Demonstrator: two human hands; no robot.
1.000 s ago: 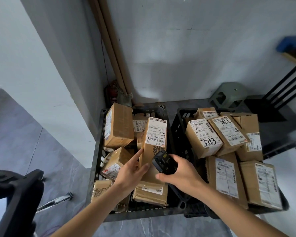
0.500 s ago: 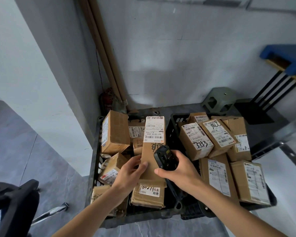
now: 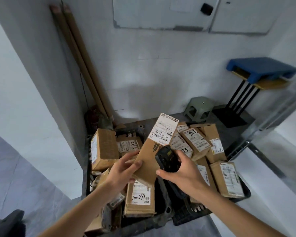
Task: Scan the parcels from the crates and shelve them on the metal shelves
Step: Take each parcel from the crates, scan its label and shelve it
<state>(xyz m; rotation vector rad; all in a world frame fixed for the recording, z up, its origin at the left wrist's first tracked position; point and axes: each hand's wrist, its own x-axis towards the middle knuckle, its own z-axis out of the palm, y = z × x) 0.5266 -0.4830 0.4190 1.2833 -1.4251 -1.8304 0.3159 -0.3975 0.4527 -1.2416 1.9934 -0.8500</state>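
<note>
Crates [image 3: 243,200] come first as the biggest things I see: two dark ones side by side on the grey floor [image 3: 24,177] against the white wall [image 3: 161,74], both heaped with brown cardboard parcels [image 3: 226,178] bearing white labels. At the right edge a metal shelf [image 3: 270,117] frame cuts in, blurred. Behind the crates two long cardboard tubes [image 3: 79,53] lean in the corner, a blue-topped stand [image 3: 261,69] on black legs sits at the right, and a small grey-green stool [image 3: 199,108] stands near it. Above the crates I hold one long parcel [image 3: 150,158] tilted, its labelled end up and away from me, lifted clear of the heap. My left hand [image 3: 121,171] grips its lower end, thumb across the top face and fingers curled beneath. My right hand [image 3: 183,171] is wrapped round a black scanner [image 3: 167,159], which lies just beside the long parcel's right edge with its head pointing toward the white label [image 3: 164,130] on the upper end. Below my left hand lies a parcel marked 100291 [image 3: 140,197] in the left crate.
</note>
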